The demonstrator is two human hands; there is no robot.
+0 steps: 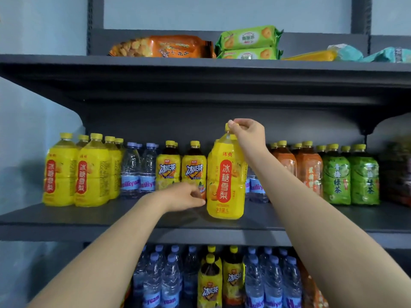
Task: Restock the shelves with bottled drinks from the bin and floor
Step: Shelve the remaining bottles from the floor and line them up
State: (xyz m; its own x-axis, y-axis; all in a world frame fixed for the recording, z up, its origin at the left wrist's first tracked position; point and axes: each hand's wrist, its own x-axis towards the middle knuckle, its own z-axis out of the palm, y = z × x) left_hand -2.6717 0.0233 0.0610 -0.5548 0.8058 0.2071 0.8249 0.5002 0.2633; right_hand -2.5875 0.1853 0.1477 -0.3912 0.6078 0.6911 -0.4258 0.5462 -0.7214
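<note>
Middle shelf [89,216] looks nearly full. The right hand [248,130] pinches the yellow pear bottle [225,181] by its cap, while the left hand [184,196] curls beside it, grip unclear.

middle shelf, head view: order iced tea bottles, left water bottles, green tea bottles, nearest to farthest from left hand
From the left hand:
1. iced tea bottles, just behind it
2. left water bottles, further left
3. green tea bottles, far right

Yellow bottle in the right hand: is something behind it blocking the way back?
Yes. A second yellow bottle stands right behind the held bottle, which the right hand pinches by its cap; iced tea bottles and water bottles flank it.
</note>
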